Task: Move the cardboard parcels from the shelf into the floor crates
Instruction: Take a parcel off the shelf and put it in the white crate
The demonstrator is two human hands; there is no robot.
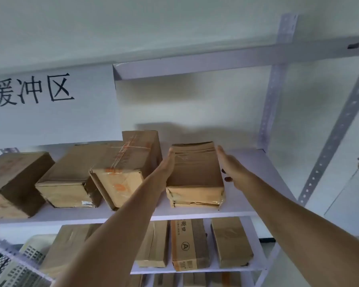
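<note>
Matt brown cardboard parcel [195, 172] with creased, worn edges and glossy clear tape; smooth white painted shelf board [195, 213]; perforated grey metal upright [272, 96]; pale plastic lattice crate [32, 251].

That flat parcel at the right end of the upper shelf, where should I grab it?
Take the flat parcel by its two long side faces, one palm on each, coming from the front. It lies flat with a short end facing out, with room either side: the left hand fits beside the taped box, the right hand over bare shelf.
</note>
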